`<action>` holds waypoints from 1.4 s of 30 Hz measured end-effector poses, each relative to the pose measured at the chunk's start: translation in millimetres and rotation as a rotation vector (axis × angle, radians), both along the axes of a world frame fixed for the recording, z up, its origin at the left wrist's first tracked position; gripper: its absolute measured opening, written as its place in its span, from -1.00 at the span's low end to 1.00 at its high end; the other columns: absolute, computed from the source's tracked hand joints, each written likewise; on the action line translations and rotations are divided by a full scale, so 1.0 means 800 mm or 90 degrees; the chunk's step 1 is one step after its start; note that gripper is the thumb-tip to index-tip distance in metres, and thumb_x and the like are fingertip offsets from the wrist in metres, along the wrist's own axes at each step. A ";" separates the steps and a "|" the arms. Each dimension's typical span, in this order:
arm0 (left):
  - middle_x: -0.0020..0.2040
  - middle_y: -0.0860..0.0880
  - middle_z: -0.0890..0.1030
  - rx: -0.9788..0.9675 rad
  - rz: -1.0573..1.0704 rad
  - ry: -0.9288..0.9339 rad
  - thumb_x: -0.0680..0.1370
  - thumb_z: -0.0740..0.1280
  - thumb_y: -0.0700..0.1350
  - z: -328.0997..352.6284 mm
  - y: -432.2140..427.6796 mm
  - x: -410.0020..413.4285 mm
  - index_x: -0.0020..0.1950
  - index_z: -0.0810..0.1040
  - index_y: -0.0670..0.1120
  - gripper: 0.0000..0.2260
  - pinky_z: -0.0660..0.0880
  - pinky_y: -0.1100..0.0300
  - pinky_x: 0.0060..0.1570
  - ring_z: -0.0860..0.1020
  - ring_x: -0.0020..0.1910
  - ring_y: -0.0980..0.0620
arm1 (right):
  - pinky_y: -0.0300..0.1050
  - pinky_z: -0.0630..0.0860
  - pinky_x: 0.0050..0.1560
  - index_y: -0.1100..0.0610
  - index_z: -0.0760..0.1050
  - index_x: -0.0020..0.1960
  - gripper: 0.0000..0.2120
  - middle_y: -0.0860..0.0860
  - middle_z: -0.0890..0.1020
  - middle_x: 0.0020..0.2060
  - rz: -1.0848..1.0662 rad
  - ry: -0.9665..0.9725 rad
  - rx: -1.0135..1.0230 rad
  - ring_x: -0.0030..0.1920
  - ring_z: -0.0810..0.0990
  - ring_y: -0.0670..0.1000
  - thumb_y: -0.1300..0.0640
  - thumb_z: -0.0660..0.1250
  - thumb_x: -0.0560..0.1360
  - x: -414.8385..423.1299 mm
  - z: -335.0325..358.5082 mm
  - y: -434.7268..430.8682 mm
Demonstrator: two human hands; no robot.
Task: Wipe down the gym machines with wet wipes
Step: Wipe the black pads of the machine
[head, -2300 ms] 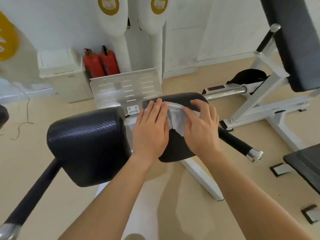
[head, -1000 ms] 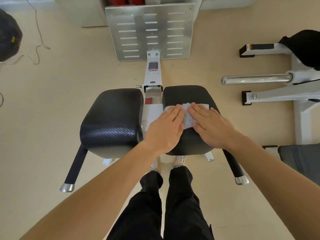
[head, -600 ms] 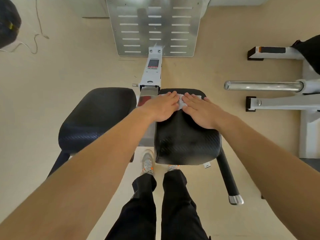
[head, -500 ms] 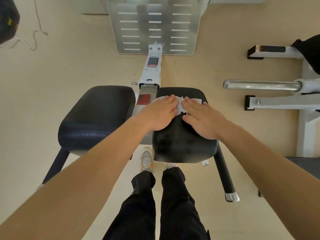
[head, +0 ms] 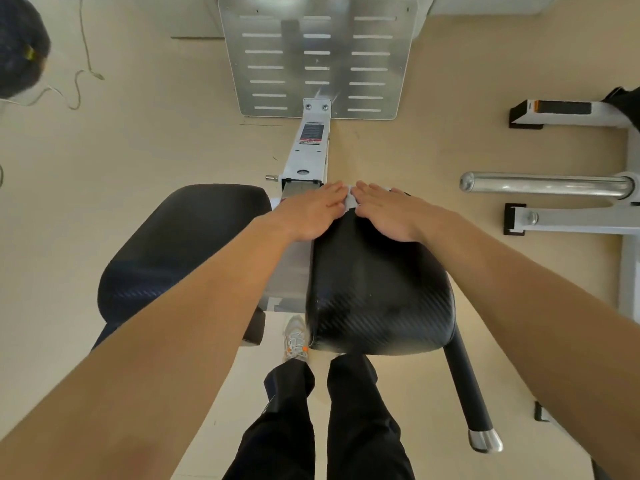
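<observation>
we press our left hand [head: 313, 211] and right hand [head: 388, 211] flat, fingers straight, on the wet wipe [head: 350, 199] at the far edge of the right pad [head: 377, 285], likely to spread pressure evenly.

wipe [head: 350, 201] slid forward, reaching far edge of pad [head: 377, 289]

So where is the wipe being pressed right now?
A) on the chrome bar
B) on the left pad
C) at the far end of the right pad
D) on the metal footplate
C: the left hand and right hand lie flat on the wipe at the right pad's far end.
</observation>
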State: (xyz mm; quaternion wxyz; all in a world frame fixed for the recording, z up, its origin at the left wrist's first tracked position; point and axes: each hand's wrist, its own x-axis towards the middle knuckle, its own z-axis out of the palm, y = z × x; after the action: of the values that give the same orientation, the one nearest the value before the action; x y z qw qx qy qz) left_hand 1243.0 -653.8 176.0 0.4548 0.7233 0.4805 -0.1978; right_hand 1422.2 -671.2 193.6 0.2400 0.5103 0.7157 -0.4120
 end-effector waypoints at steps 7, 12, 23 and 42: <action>0.64 0.02 -0.01 0.073 -0.006 -0.084 0.74 0.00 -0.08 0.085 -0.091 -0.031 0.64 0.02 -0.08 -0.54 -0.18 0.33 0.48 -0.06 0.61 0.11 | -0.03 -0.23 0.57 0.03 -0.26 0.63 -0.41 -0.06 -0.21 0.61 0.007 0.072 0.044 0.60 -0.22 -0.10 -0.06 -0.12 0.68 0.001 0.077 -0.103; 0.64 0.08 -0.05 0.160 -0.045 -0.079 0.69 -0.19 0.10 0.131 -0.173 -0.052 0.64 -0.01 -0.02 -0.48 -0.14 0.21 0.57 -0.13 0.60 0.18 | 0.03 -0.20 0.60 -0.03 -0.41 0.58 -0.34 -0.11 -0.33 0.57 0.016 0.047 0.101 0.57 -0.35 -0.06 -0.21 -0.44 0.52 -0.006 0.131 -0.189; 0.63 0.09 0.05 0.041 -0.015 -0.053 0.74 0.00 -0.04 0.059 -0.052 -0.014 0.63 0.09 -0.01 -0.56 -0.11 0.26 0.51 0.01 0.59 0.16 | 0.09 -0.17 0.59 0.06 -0.22 0.63 -0.47 -0.03 -0.18 0.62 0.010 -0.022 0.041 0.61 -0.16 -0.04 0.04 -0.15 0.72 0.026 0.039 -0.057; 0.63 0.14 -0.06 0.001 -0.173 -0.075 0.73 -0.02 0.06 0.068 -0.043 0.039 0.64 -0.01 0.02 -0.52 -0.11 0.32 0.45 -0.07 0.58 0.22 | -0.30 -0.29 0.50 -0.10 -0.09 0.63 -0.31 -0.24 -0.10 0.59 -0.191 0.150 0.053 0.56 -0.15 -0.30 -0.19 -0.24 0.50 0.107 0.039 -0.124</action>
State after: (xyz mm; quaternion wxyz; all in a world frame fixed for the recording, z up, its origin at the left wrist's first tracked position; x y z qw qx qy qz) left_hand 1274.5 -688.2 230.2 0.4507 0.7924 0.3509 -0.2139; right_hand 1507.6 -770.7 224.5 0.0694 0.5691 0.6711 -0.4701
